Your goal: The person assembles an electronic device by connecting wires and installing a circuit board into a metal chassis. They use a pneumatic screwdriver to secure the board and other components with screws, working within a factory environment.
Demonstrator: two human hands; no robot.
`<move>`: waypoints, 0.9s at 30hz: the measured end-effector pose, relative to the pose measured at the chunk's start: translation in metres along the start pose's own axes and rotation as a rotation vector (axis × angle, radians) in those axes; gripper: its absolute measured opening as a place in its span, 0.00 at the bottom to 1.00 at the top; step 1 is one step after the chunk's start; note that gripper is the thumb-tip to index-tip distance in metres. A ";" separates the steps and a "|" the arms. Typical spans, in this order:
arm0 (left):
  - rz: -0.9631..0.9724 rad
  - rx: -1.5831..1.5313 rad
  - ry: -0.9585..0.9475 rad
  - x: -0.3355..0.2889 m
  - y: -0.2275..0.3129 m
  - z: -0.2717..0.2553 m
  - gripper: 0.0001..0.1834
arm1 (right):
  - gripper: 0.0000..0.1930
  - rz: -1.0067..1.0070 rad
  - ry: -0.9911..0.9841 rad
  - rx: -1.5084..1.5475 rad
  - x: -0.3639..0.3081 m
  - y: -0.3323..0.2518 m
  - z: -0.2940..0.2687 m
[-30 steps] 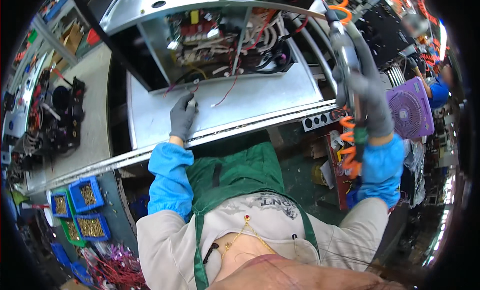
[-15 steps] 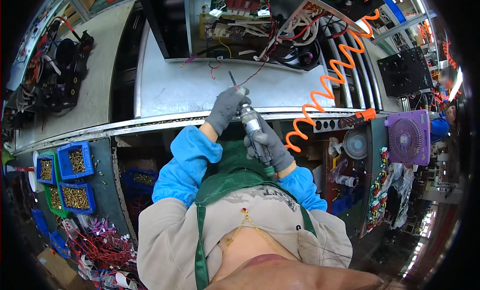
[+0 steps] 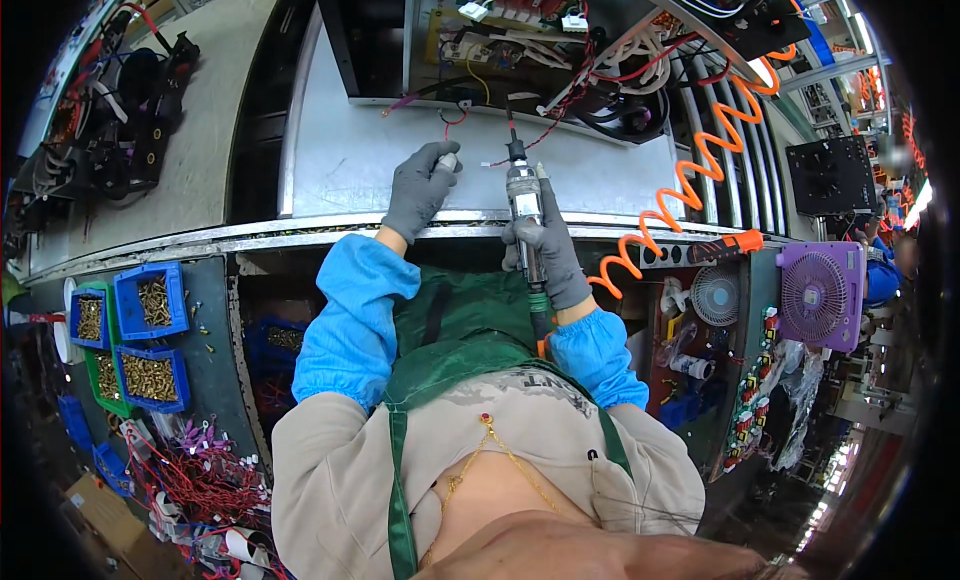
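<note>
My right hand (image 3: 550, 245), in a grey glove, is wrapped round a silver air screwdriver (image 3: 524, 198), its bit pointing away from me toward an open metal cabinet (image 3: 600, 130) with circuit boards and wiring. My left hand (image 3: 418, 195), also gloved, is raised to the left of the screwdriver with fingers curled together. Something whitish shows at its fingertips; whether it holds anything there is too small to make out. Just beyond them a thin red wire (image 3: 455, 119) hangs from the cabinet's front edge. A twisted red-and-black wire passes behind the bit.
Blue bins (image 3: 150, 300) of brass fasteners stand at the left, above a heap of red wires (image 3: 215, 480). An orange coiled air hose (image 3: 650, 220) crosses on the right, near a purple fan (image 3: 815, 295). A metal rail (image 3: 330, 223) runs before the cabinet.
My left hand has come off the screwdriver's front end and moved left. The screwdriver has swung more upright in my right hand. The view has shifted slightly.
</note>
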State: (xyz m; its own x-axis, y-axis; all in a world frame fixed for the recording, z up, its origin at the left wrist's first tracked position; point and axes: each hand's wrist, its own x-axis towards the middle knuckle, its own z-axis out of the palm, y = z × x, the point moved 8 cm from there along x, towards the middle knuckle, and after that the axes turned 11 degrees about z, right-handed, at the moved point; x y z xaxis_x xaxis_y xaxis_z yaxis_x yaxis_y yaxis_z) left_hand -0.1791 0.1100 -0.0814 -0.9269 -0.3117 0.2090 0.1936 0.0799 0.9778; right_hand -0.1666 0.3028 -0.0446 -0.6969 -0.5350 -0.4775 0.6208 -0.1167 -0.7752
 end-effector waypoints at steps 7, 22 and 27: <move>-0.045 -0.035 0.028 0.000 -0.002 -0.002 0.14 | 0.48 0.132 0.044 0.048 0.005 0.035 -0.025; -0.008 -0.025 0.035 0.000 0.001 -0.004 0.15 | 0.51 0.140 0.157 -0.217 0.002 0.041 -0.029; -0.041 -0.080 0.062 0.000 -0.001 -0.005 0.15 | 0.51 0.174 0.153 -0.245 0.002 0.041 -0.029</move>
State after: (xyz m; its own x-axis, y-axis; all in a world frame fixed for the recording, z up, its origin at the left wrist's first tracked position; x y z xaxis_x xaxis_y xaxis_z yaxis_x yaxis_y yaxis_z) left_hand -0.1780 0.1054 -0.0825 -0.9135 -0.3713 0.1664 0.1829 -0.0095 0.9831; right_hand -0.1526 0.3213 -0.0894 -0.6452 -0.3950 -0.6540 0.6437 0.1801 -0.7438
